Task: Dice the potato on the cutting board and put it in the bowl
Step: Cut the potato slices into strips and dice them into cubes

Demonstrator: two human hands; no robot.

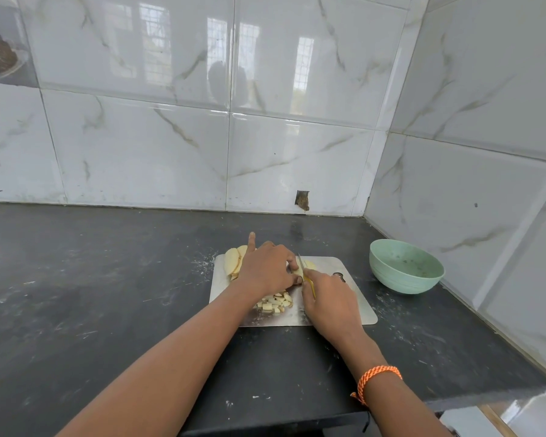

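A metal cutting board lies on the dark counter. My left hand pinches a pale potato piece on the board, its index finger sticking up. My right hand grips a yellow-handled knife, the blade standing on that piece. Several potato slices are stacked at the board's far left corner. A heap of small diced bits lies on the board's near side, partly hidden by my left wrist. A green bowl stands to the right of the board; only some specks show inside it.
The black counter stretches to the left and front, dusted with white marks. Tiled walls close the back and the right side just behind the bowl. The counter's front edge runs near my right forearm.
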